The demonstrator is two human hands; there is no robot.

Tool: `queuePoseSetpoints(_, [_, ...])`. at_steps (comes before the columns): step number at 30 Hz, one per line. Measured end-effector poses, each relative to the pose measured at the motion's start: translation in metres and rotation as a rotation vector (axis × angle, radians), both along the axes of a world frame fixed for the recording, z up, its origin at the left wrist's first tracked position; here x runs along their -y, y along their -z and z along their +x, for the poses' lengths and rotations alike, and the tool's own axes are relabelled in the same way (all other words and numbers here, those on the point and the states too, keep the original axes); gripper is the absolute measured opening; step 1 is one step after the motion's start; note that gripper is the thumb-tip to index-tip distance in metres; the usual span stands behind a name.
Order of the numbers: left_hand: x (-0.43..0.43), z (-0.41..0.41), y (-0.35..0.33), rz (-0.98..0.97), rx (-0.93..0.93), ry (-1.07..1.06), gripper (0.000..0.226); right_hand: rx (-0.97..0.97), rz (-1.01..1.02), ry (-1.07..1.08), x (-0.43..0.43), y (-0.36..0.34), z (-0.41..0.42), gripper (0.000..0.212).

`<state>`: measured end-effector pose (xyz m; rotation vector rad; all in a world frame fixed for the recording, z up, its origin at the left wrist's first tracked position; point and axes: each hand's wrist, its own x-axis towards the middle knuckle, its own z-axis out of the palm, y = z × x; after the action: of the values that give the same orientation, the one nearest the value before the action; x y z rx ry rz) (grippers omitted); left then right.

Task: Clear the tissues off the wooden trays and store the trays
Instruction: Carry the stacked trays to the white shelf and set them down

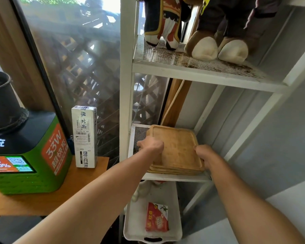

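Observation:
A stack of several wooden trays (178, 147) lies on the mesh middle shelf (139, 134) of a white metal rack. The top tray is bare, with no tissue on it. My left hand (151, 145) grips the stack's left edge, fingers curled under and hidden. On the right edge, my right hand (203, 154) holds the stack near its front corner. Both forearms reach in from below.
Plush toys (208, 46) stand on the upper shelf. A white basket (130, 226) below holds a red packet (157, 217). To the left, a wooden table (88, 175) carries a green charging machine (25, 155) and a white box (84, 136). A glass window lies behind.

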<state>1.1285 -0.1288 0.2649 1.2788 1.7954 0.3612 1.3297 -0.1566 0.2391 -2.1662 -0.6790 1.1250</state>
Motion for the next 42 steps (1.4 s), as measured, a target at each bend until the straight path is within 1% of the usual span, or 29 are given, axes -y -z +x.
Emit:
queuePoseSetpoints(2, [-0.002, -0.003, 0.0, 0.01, 0.006, -0.029, 0.044, -0.025, 0.014, 0.026, 0.001, 0.003, -0.004, 0.037])
queuePoseSetpoints(7, [0.002, -0.006, 0.005, 0.012, 0.017, -0.074, 0.039, 0.083, 0.052, 0.024, -0.001, 0.008, -0.007, 0.038])
queuePoseSetpoints(10, [0.005, -0.005, 0.009, 0.021, 0.037, -0.091, 0.036, 0.097, 0.061, 0.024, -0.001, 0.01, -0.004, 0.035])
queuePoseSetpoints(13, [0.006, -0.007, 0.011, 0.055, 0.059, -0.096, 0.033, 0.095, 0.068, 0.022, -0.002, 0.011, -0.003, 0.037])
queuePoseSetpoints(17, [0.007, -0.01, 0.015, 0.08, 0.098, -0.071, 0.036, 0.075, 0.094, 0.024, 0.0, 0.012, -0.004, 0.037])
queuePoseSetpoints(21, [0.011, -0.011, 0.015, 0.104, 0.088, -0.054, 0.039, 0.062, 0.117, 0.011, 0.003, 0.013, -0.005, 0.038])
queuePoseSetpoints(25, [0.017, -0.011, 0.016, 0.119, 0.072, -0.062, 0.037, 0.069, 0.116, 0.006, 0.006, 0.014, -0.005, 0.036])
queuePoseSetpoints(30, [0.021, -0.012, 0.017, 0.104, 0.094, -0.075, 0.038, 0.092, 0.107, -0.006, 0.007, 0.016, -0.006, 0.041])
queuePoseSetpoints(33, [0.021, -0.012, 0.015, 0.103, 0.113, -0.082, 0.038, 0.091, 0.113, -0.014, 0.006, 0.018, -0.005, 0.04])
queuePoseSetpoints(37, [0.025, -0.013, 0.012, 0.097, 0.101, -0.085, 0.037, 0.125, 0.128, -0.023, 0.008, 0.016, -0.006, 0.038])
queuePoseSetpoints(42, [0.036, -0.013, 0.007, 0.082, 0.057, -0.068, 0.043, 0.084, 0.084, -0.051, 0.013, 0.007, -0.008, 0.042])
